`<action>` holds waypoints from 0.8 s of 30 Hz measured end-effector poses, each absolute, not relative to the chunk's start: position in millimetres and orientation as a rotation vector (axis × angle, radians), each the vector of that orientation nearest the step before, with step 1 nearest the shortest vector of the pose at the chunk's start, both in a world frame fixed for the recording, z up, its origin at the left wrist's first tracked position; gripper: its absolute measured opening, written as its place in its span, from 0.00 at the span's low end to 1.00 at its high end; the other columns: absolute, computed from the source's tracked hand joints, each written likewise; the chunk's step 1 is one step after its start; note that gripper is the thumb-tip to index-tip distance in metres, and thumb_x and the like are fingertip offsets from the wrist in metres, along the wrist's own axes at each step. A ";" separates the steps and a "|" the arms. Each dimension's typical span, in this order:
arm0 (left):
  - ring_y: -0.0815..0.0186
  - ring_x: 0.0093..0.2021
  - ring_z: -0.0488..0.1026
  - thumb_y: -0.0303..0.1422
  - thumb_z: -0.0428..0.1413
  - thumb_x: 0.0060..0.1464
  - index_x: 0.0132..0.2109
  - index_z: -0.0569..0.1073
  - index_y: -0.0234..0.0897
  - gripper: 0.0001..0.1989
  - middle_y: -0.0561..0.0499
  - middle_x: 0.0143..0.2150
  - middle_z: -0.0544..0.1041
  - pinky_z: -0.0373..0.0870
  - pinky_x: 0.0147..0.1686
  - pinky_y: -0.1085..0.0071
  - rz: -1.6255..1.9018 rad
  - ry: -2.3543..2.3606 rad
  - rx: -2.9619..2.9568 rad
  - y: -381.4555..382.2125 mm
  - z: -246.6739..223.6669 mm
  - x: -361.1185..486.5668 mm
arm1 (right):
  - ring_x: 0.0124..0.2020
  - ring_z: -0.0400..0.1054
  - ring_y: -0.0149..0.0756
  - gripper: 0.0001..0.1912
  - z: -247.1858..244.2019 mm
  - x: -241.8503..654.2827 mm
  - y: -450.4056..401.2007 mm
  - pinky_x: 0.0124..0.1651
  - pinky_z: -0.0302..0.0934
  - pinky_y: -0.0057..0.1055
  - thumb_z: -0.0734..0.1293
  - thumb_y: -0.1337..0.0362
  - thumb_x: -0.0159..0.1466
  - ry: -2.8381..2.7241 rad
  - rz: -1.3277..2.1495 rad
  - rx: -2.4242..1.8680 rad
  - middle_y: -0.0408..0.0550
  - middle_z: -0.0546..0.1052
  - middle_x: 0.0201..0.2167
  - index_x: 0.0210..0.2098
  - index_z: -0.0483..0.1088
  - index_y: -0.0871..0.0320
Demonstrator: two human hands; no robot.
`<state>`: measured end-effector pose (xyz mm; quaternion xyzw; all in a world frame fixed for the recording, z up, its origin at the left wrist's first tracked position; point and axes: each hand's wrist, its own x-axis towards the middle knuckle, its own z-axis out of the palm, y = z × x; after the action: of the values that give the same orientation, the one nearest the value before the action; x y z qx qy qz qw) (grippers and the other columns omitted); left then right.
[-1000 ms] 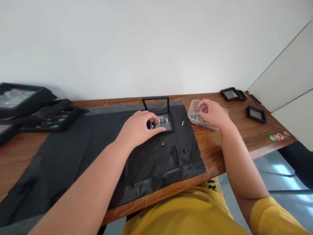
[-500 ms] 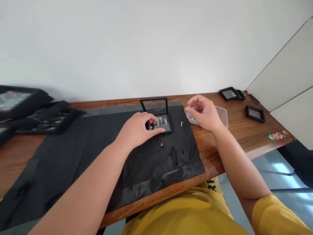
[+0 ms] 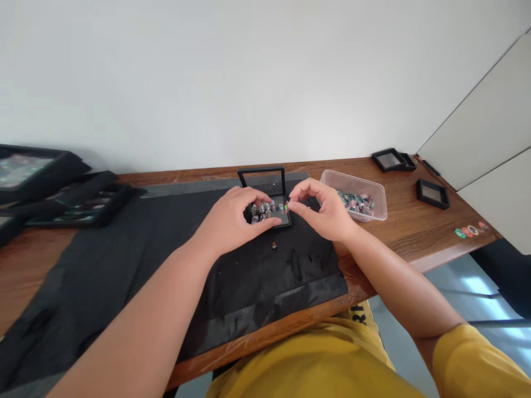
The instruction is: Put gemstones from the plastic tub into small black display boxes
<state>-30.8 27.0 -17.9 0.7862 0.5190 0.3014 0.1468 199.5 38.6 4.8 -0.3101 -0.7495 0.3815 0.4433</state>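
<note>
A small black case (image 3: 285, 220) stands on the black mat with its framed clear lid (image 3: 265, 181) raised at the back. Several small shiny pieces (image 3: 263, 209) lie in it, mostly on the left side. My left hand (image 3: 230, 221) spans the case's left part, thumb along the front edge and fingers toward the back, holding it. Pinched between thumb and forefinger of my right hand (image 3: 326, 213) is a tiny green-and-pink piece (image 3: 286, 207), at the right side of the case. One loose small piece (image 3: 274, 245) lies on the mat in front.
A clear plastic tub (image 3: 379, 207) of many small colourful pieces is on the wooden table (image 3: 398, 237), right of the black mat (image 3: 166, 249). Black frames (image 3: 432, 193) lie farther right. Black cases (image 3: 93, 218) are piled at the left. A white wall (image 3: 265, 83) rises behind.
My right hand has moved left from the tub to the case, carrying the tiny piece. The tub's contents now show. My left hand and the case have barely moved.
</note>
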 end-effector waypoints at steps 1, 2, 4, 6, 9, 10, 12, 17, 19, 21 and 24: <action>0.52 0.46 0.77 0.54 0.63 0.53 0.46 0.78 0.45 0.22 0.47 0.43 0.82 0.75 0.50 0.57 0.917 1.458 2.276 24.7 -15.1 -28.8 | 0.38 0.71 0.36 0.07 5.4 199.5 38.6 0.50 0.66 0.38 0.71 0.59 0.66 -1.843 0.994 -0.748 0.44 0.77 0.33 0.38 0.68 0.53; 0.53 0.47 0.77 0.53 0.62 0.54 0.47 0.78 0.45 0.21 0.47 0.44 0.82 0.75 0.51 0.56 0.972 1.424 2.291 22.1 -12.4 -26.3 | 0.38 0.72 0.35 0.09 6.0 199.4 38.7 0.50 0.66 0.38 0.71 0.57 0.66 -1.821 1.051 -0.724 0.44 0.76 0.33 0.38 0.68 0.53; 0.53 0.48 0.78 0.51 0.62 0.56 0.49 0.78 0.45 0.20 0.47 0.46 0.83 0.74 0.54 0.55 1.078 1.371 2.319 16.7 -7.5 -20.7 | 0.37 0.72 0.34 0.13 6.5 198.8 39.2 0.49 0.67 0.37 0.74 0.54 0.64 -1.761 1.176 -0.672 0.43 0.76 0.34 0.38 0.68 0.53; 0.53 0.49 0.78 0.49 0.62 0.58 0.49 0.78 0.45 0.18 0.48 0.47 0.83 0.73 0.56 0.54 1.159 1.350 2.333 11.7 -3.6 -15.4 | 0.36 0.71 0.32 0.18 6.2 198.3 39.9 0.46 0.67 0.35 0.76 0.50 0.62 -1.692 1.297 -0.640 0.42 0.76 0.34 0.37 0.68 0.53; 0.54 0.49 0.78 0.49 0.61 0.59 0.48 0.79 0.47 0.16 0.49 0.47 0.84 0.73 0.57 0.52 1.195 1.354 2.328 6.2 1.1 -10.2 | 0.35 0.70 0.32 0.23 5.3 197.8 41.1 0.44 0.68 0.33 0.78 0.46 0.58 -1.607 1.462 -0.631 0.41 0.75 0.33 0.36 0.68 0.52; 0.54 0.49 0.78 0.50 0.61 0.58 0.48 0.79 0.47 0.17 0.49 0.46 0.84 0.73 0.57 0.52 1.191 1.350 2.326 4.9 2.4 -9.3 | 0.35 0.70 0.31 0.23 5.2 197.8 41.3 0.44 0.68 0.33 0.79 0.46 0.57 -1.582 1.509 -0.631 0.40 0.74 0.32 0.37 0.68 0.52; 0.54 0.48 0.78 0.51 0.62 0.57 0.48 0.79 0.48 0.18 0.49 0.45 0.84 0.74 0.57 0.52 1.179 1.332 2.321 3.1 4.6 -8.2 | 0.35 0.70 0.31 0.24 5.3 198.0 41.5 0.45 0.69 0.33 0.80 0.46 0.55 -1.534 1.585 -0.630 0.39 0.74 0.32 0.37 0.68 0.52; 0.56 0.47 0.79 0.52 0.60 0.59 0.47 0.81 0.48 0.17 0.50 0.44 0.84 0.75 0.56 0.54 1.213 1.301 2.320 0.7 6.7 -7.0 | 0.36 0.72 0.32 0.24 6.6 199.2 40.4 0.47 0.70 0.33 0.81 0.49 0.55 -1.471 1.639 -0.642 0.39 0.75 0.33 0.39 0.68 0.51; 0.56 0.47 0.79 0.52 0.61 0.60 0.47 0.81 0.47 0.17 0.50 0.44 0.84 0.75 0.55 0.55 1.248 1.285 2.329 -0.1 6.4 -6.5 | 0.36 0.72 0.32 0.24 6.6 199.7 40.1 0.47 0.71 0.33 0.81 0.49 0.55 -1.484 1.644 -0.636 0.39 0.75 0.33 0.39 0.68 0.51; 0.57 0.46 0.79 0.51 0.62 0.60 0.48 0.81 0.47 0.17 0.50 0.44 0.84 0.75 0.54 0.56 1.284 1.263 2.340 -1.0 5.9 -6.2 | 0.35 0.72 0.32 0.23 6.0 200.1 40.2 0.46 0.71 0.32 0.80 0.50 0.56 -1.491 1.654 -0.618 0.39 0.75 0.32 0.40 0.68 0.51; 0.57 0.46 0.79 0.50 0.62 0.60 0.48 0.81 0.47 0.15 0.50 0.44 0.84 0.76 0.53 0.56 1.314 1.230 2.343 -2.1 5.8 -5.9 | 0.35 0.72 0.31 0.21 4.6 200.6 41.0 0.45 0.70 0.31 0.80 0.52 0.58 -1.485 1.696 -0.580 0.39 0.75 0.33 0.41 0.68 0.51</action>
<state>-5.9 -2.1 5.8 0.7895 0.4146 0.4429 0.0932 200.6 41.0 4.6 -0.2289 -0.5859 0.6692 0.3957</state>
